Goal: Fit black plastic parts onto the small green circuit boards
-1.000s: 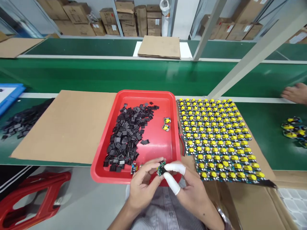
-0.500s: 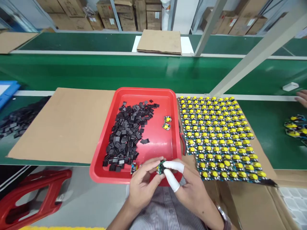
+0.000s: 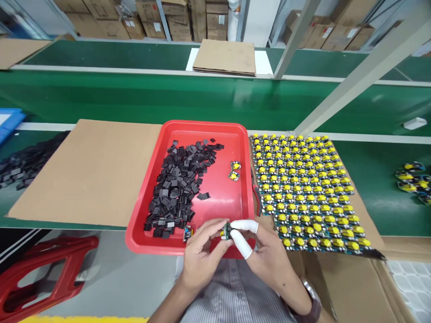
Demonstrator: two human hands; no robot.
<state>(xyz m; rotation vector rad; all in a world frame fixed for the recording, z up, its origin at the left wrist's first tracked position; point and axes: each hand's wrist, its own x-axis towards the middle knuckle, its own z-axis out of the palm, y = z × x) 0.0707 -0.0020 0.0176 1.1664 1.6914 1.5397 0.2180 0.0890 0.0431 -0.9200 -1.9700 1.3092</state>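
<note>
Above the near edge of the red tray (image 3: 222,130), my left hand (image 3: 205,251) pinches a small green circuit board (image 3: 226,231) with a yellow part on it. My right hand (image 3: 262,246) wears white finger cots on thumb and forefinger. Those two fingertips close on the board's right side, where something small and dark shows; its shape is mostly hidden. Black flat pieces (image 3: 178,184) lie heaped in the tray's left half. Two boards with yellow parts (image 3: 235,170) rest at its right side, and another small board (image 3: 187,233) lies left of my left hand.
Rows of boards with yellow parts (image 3: 306,193) cover cardboard to the right, with red-handled pliers (image 3: 257,199) beside the tray. A cardboard sheet (image 3: 90,175) and more black pieces (image 3: 20,166) lie left. More boards (image 3: 414,181) sit far right. A slanting beam (image 3: 353,85) crosses the right side.
Both hands still hold the board, which has turned slightly between the fingers. The other person's hand at the far right has gone out of view. The view has shifted a little.
</note>
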